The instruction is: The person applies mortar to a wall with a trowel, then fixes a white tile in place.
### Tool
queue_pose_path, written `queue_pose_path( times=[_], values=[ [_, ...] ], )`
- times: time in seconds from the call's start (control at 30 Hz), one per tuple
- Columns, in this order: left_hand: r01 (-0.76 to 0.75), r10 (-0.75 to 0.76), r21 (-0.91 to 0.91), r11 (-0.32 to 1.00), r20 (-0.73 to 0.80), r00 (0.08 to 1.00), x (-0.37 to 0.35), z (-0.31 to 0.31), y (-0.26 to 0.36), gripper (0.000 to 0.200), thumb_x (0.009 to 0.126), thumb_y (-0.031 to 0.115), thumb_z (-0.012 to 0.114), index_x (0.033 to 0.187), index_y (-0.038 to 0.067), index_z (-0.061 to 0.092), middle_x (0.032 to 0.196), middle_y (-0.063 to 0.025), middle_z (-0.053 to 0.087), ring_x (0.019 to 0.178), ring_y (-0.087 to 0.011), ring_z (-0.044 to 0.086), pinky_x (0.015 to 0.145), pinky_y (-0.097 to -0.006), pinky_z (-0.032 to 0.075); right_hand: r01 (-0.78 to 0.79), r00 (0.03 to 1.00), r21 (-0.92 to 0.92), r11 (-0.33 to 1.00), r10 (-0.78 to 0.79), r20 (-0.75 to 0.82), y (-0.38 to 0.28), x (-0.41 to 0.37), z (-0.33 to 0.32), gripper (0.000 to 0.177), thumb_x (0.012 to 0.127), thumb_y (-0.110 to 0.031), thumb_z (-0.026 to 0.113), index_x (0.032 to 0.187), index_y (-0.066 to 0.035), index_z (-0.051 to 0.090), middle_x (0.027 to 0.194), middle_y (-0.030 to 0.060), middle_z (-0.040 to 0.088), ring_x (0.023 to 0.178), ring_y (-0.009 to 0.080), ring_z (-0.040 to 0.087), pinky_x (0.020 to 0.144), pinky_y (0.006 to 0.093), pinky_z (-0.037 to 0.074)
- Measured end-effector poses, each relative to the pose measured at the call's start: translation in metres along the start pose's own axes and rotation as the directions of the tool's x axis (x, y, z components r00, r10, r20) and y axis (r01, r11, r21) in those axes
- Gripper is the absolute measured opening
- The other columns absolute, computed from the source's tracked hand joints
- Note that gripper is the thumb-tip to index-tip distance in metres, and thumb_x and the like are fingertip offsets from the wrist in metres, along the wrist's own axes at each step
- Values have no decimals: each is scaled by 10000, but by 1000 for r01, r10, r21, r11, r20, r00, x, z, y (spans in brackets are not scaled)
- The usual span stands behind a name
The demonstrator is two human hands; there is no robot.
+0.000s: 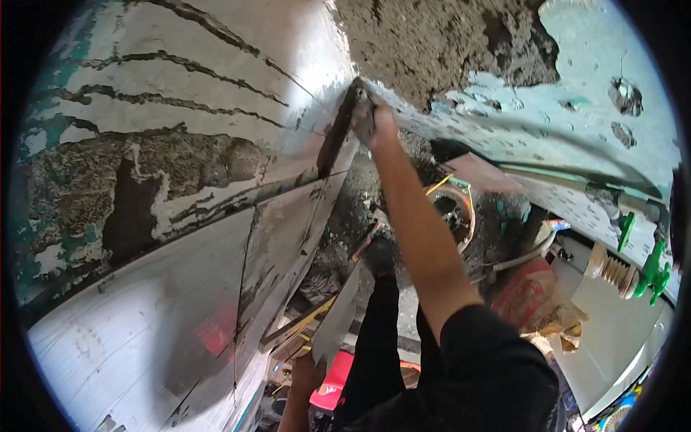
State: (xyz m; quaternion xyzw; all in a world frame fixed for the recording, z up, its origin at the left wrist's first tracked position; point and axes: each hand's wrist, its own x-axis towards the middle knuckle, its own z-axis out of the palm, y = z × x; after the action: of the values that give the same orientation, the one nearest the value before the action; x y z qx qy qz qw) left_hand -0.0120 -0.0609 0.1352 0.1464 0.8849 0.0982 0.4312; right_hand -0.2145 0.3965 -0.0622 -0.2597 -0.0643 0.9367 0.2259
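My right hand [374,119] is stretched out to the corner where a tiled wall [144,317] meets a rough cement patch [432,50]. It is shut on a dark flat tool [338,133] that is pressed along the edge of the top tile. My black sleeve [489,360] covers the upper arm. Low in the view my left hand [306,378] grips the handle of a trowel; its grey pointed blade [337,320] points up beside the tiles. My black-trousered leg and shoe [379,255] stand on the debris-strewn floor.
Grey glossy tiles cover the lower left wall, with bare mortar and peeling teal paint [65,194] above them. On the right are a pipe with green valve handles [651,270], a round basin [457,212], a red sack [529,295] and a red item [331,381].
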Motion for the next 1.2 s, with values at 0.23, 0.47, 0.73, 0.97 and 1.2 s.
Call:
queue_pose_path(
  times=[0.23,0.47,0.73,0.97,1.2],
  values=[
    [16,-14,-33,999,72,997,6,1,-11,343,763,197,599,1011,-39,574,876,-267,614,826,-437,592,768,-485,460,-118,927,-113,986,69,-370,18,-74,-49,149,901,-274,442,799,-168,472,604,3,448,525,150,461,465,316,381],
    [106,-102,-26,994,127,987,7,4,-12,383,747,176,606,1066,-29,550,964,-273,581,950,-457,537,842,-501,423,-91,963,-167,982,43,-268,9,12,-9,179,877,-273,460,755,-146,427,564,23,433,477,182,444,444,353,367],
    [37,-36,-9,999,128,991,10,1,-12,373,758,186,603,1056,-34,565,923,-280,604,882,-450,577,797,-486,458,-101,955,-91,991,71,-288,9,-62,-21,169,899,-285,440,801,-147,440,582,21,426,475,167,420,438,316,358],
    [-13,14,-24,1000,34,999,15,5,1,320,758,185,594,994,-31,600,809,-251,628,786,-419,615,703,-466,500,-29,997,34,999,32,-77,-2,-35,3,165,885,-286,471,846,-127,474,588,34,446,498,179,448,451,330,387],
    [-80,81,-31,996,21,997,14,8,-8,301,764,195,584,968,-26,607,789,-255,621,754,-423,614,664,-464,506,-148,950,-123,981,106,-295,11,-65,-29,223,901,-297,454,780,-110,476,622,29,460,534,178,486,466,336,408]
  ],
)
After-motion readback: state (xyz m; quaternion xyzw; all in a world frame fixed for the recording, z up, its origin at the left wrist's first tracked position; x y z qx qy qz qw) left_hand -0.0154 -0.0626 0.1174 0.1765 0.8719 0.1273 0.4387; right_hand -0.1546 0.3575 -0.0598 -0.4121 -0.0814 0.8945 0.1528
